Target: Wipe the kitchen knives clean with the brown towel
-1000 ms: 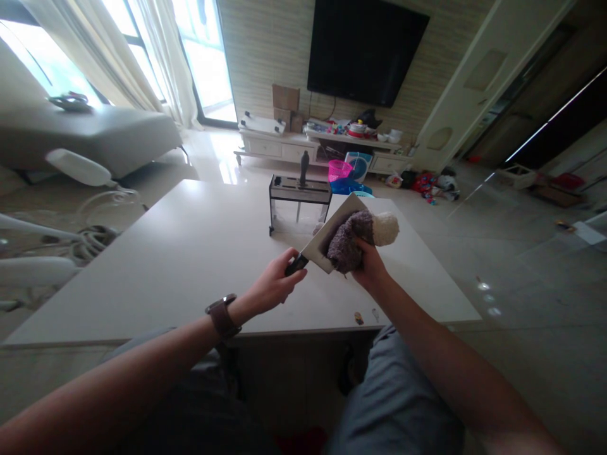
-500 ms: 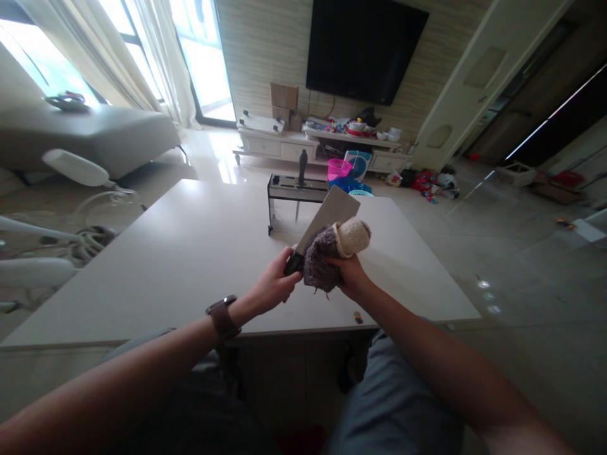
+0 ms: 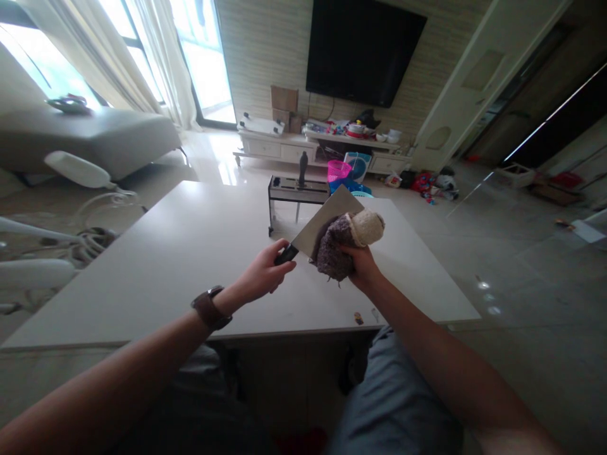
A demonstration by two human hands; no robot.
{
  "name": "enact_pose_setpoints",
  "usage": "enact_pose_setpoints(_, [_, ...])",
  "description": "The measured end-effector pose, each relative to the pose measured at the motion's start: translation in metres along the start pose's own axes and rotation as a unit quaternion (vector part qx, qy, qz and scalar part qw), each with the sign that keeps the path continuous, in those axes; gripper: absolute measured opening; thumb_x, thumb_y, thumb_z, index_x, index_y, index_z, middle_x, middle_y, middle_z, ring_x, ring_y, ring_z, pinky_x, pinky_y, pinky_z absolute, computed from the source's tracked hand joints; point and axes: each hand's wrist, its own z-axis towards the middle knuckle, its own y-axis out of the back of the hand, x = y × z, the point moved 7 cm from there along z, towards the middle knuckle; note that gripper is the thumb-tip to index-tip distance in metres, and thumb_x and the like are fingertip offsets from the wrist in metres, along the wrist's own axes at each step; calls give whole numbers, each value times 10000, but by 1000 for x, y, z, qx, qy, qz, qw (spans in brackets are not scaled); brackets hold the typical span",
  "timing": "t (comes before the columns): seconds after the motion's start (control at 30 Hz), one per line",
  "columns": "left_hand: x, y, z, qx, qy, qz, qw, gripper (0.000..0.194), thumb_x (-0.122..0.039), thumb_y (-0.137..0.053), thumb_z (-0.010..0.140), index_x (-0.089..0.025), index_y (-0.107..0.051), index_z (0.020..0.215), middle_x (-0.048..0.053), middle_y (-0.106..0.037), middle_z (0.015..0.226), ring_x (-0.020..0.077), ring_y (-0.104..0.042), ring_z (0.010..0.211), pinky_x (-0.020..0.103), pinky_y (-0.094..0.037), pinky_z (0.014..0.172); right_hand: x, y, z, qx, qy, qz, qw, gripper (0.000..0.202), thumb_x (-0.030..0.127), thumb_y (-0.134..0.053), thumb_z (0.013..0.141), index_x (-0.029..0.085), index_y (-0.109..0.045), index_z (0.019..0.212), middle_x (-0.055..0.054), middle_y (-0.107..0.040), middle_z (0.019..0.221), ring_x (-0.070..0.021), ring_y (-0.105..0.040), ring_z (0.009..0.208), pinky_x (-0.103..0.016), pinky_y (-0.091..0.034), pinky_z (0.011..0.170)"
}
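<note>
My left hand (image 3: 265, 270) is closed around the black handle of a cleaver (image 3: 327, 213), whose broad blade points up and to the right above the table. In my right hand (image 3: 363, 265) is a bunched cloth (image 3: 336, 249), dark grey-brown with a cream part at its upper right. The cloth lies against the blade and covers its lower right portion. Beyond the blade stands a knife rack (image 3: 296, 189) with a black-handled knife (image 3: 303, 170) upright in it; the blade hides part of the rack's right end.
The white table (image 3: 190, 265) spreads under my hands, with a small sticker (image 3: 358, 318) near its front edge. Behind it are a pink basket (image 3: 339, 169) and a low cabinet (image 3: 265, 148) with items on top. A white chair (image 3: 76, 169) stands at the left.
The cloth and my right hand have moved right and slightly up along the blade, uncovering more of it near the handle. My left hand has shifted a little left with the cleaver.
</note>
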Motion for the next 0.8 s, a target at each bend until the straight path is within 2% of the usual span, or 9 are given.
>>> enact_pose_setpoints(0.2, [18,-19,-6,20,20,-4,1000,354,-340,-659,875,-217,-456,1139,-125,-439,576,79,-430,387,172,-388,328,-14,3,2,-3,-31,43,999,426,108,-858,561,188,-754,966,-33,-819,907,-231,-770,829,-374,-658,811])
enact_pose_setpoints(0.37, [14,-22,-5,43,20,12,999,417,-354,-675,885,-210,-459,1211,-118,-439,610,71,-441,398,168,-402,344,-12,11,10,-2,-30,46,999,400,127,-852,594,181,-745,976,-23,-817,894,-211,-769,810,-346,-658,818])
enact_pose_setpoints(0.53, [2,-7,-3,85,35,59,994,441,-475,-655,927,-201,-514,1242,-105,-426,591,81,-436,402,172,-389,333,12,31,31,-10,-9,50,999,278,169,-807,652,194,-742,921,-19,-813,877,-210,-764,795,-359,-665,800])
enact_pose_setpoints(0.63, [1,9,0,114,41,88,989,450,-548,-599,961,-200,-551,1241,-96,-421,576,84,-417,398,178,-390,328,28,42,38,-28,21,34,999,286,157,-814,630,204,-753,906,-15,-815,885,-208,-763,803,-367,-662,822])
enact_pose_setpoints(0.73, [4,29,3,129,37,122,983,427,-580,-599,957,-201,-590,1155,-84,-431,572,84,-409,385,183,-379,318,37,42,36,-9,33,-20,999,364,130,-834,582,207,-761,930,-24,-820,928,-229,-772,846,-399,-654,869])
enact_pose_setpoints(0.8, [7,42,3,135,42,146,979,425,-602,-614,942,-201,-604,1083,-78,-434,567,84,-406,378,184,-362,309,37,37,30,25,14,-64,998,438,118,-851,546,211,-764,965,-35,-823,972,-252,-777,883,-429,-646,894])
